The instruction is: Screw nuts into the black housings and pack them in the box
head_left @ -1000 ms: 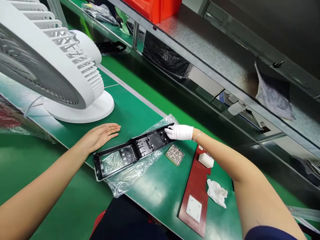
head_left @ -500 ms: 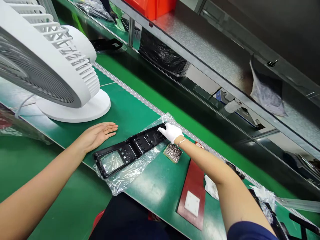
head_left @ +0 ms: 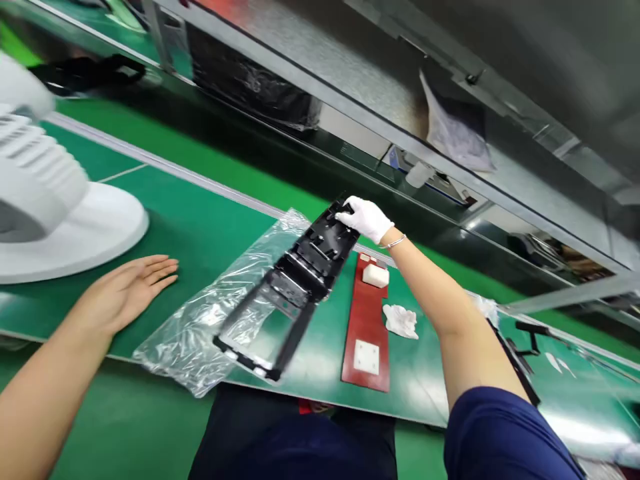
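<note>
My right hand, in a white glove, grips the far end of a long black plastic frame. The frame is tilted and lifted, its near end with a large rectangular opening hanging toward me. Beneath and left of it a clear plastic bag lies flat on the green table. My left hand is bare, its fingers stretched out together, holding nothing. It hovers by the table's near edge, left of the bag and close to the white fan's base.
A white fan stands at the left. Right of the frame lies a dark red board with white blocks, beside a crumpled white cloth. A metal shelf overhangs the back. More black parts lie at the right.
My right hand has lifted the black frame off the plastic bag and swung it rightward. The bag stays on the table. My view has turned right; my left hand remains open.
</note>
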`<state>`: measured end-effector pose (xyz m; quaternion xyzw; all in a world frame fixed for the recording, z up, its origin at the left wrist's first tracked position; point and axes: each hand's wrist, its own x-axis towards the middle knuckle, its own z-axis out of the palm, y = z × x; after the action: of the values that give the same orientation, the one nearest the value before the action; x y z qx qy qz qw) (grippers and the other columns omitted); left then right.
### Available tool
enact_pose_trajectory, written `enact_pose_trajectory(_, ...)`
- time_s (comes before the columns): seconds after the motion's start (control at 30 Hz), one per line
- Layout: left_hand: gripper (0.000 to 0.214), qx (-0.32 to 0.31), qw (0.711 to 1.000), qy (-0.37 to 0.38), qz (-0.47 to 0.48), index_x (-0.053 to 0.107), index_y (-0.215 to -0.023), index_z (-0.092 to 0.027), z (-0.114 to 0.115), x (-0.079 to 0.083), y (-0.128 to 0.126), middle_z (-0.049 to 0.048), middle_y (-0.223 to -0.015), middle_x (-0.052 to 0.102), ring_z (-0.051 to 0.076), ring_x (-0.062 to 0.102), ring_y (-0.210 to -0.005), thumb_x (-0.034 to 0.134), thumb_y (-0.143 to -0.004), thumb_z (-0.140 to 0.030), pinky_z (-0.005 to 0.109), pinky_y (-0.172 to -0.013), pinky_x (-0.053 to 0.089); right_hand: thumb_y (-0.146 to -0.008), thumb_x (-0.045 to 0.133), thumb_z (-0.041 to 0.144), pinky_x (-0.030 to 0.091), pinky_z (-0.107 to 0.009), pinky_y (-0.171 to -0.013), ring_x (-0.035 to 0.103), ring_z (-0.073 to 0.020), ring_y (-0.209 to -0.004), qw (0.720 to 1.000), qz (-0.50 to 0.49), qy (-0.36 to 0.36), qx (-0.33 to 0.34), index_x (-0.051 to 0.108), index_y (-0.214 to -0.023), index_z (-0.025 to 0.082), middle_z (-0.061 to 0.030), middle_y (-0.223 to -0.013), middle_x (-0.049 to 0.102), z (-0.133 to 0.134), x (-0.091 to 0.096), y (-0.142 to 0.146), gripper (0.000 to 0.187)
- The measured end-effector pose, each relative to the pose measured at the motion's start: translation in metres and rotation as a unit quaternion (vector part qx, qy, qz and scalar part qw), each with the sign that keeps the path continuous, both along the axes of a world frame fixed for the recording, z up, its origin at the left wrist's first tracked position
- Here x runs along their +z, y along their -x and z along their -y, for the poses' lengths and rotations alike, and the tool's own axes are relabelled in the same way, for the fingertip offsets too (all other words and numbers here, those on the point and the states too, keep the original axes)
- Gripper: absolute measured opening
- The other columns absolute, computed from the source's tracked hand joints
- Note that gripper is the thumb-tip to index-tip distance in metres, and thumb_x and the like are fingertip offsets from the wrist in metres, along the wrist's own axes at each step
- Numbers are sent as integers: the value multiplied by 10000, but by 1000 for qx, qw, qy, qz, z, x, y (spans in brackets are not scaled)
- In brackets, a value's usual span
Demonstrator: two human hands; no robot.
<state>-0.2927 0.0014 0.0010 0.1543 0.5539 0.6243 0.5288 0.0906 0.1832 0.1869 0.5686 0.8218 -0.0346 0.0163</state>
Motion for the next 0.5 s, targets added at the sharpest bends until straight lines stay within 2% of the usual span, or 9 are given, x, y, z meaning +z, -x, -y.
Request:
enact_pose_trajectory(0.1, 203, -8, 999, 19, -33, 699, -775, -292, 0, 5, -3, -20, -919, 733, 307, 420, -1480, 722, -647, -448, 504, -1387, 197, -963, 503, 492, 284, -106, -784, 486, 6, -858, 999, 21, 0, -33, 596, -1226, 173, 9, -1125, 617, 19, 15, -63, 425)
enact_pose_trajectory(0.17, 183, -10, 999, 29, -44, 697, -767, -312, -1, 5, -4, -37, -922, 736, 289, 428, -1478, 703, -649, -451, 491, -1387, 210, -953, 520, 497, 250, -110, -747, 468, 13, -818, 998, 46, 11, -48, 617, -1190, 176, 19, -1086, 625, 34, 10, -98, 411)
enact_pose_trajectory(0.23, 162, 6, 998, 39, -53, 690, -763, -301, -4, 2, -3, -30, -904, 729, 281, 494, -1411, 679, -625, -385, 516, -1376, 235, -940, 542, 505, 236, -118, -734, 460, 12, -804, 996, 71, 26, -53, 637, -1179, 174, 12, -1077, 626, 47, -1, -122, 419)
enact_pose_trajectory(0.37, 223, 54, 994, 40, -82, 659, -747, -248, -11, -3, -2, -8, -841, 687, 233, 624, -1062, 601, -532, -251, 599, -1346, 242, -937, 533, 535, 238, -129, -732, 485, -5, -833, 992, 105, 52, -49, 649, -1193, 179, -7, -1124, 621, 55, -27, -142, 454)
enact_pose_trajectory(0.5, 239, 60, 993, 33, -97, 624, -730, -220, -8, 8, -15, -8, -798, 643, 159, 587, -854, 581, -495, -223, 574, -1357, 208, -954, 479, 553, 300, -121, -787, 529, -40, -929, 991, 117, 52, -46, 629, -1238, 187, -30, -1190, 604, 47, -40, -145, 487)
